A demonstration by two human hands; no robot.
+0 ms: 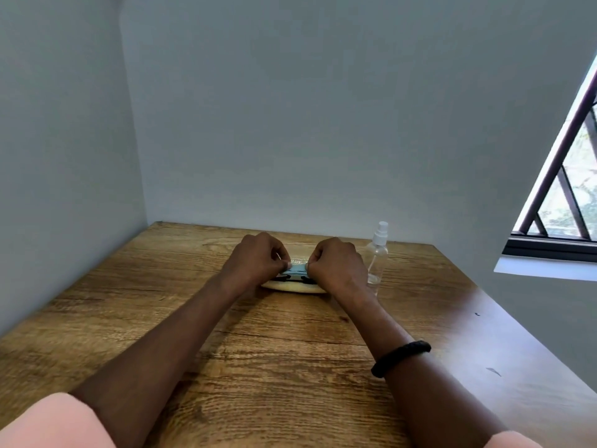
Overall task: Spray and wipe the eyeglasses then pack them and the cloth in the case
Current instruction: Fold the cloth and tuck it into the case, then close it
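Note:
A light blue cloth (pixel 295 269) is pinched at its two ends, my left hand (pixel 258 258) on one and my right hand (pixel 339 263) on the other. It hangs just above an open cream case (pixel 295 287) lying on the wooden table (pixel 284 350). Dark eyeglasses (pixel 292 279) lie in the case under the cloth, only partly showing. The case's lid, with some printed lettering, is mostly hidden behind my hands. A clear spray bottle (pixel 377 253) with a white nozzle stands upright just right of my right hand.
The table sits in a corner, with walls on the left and at the back. A barred window (pixel 562 195) and its sill are on the right. A black band (pixel 400 357) circles my right wrist.

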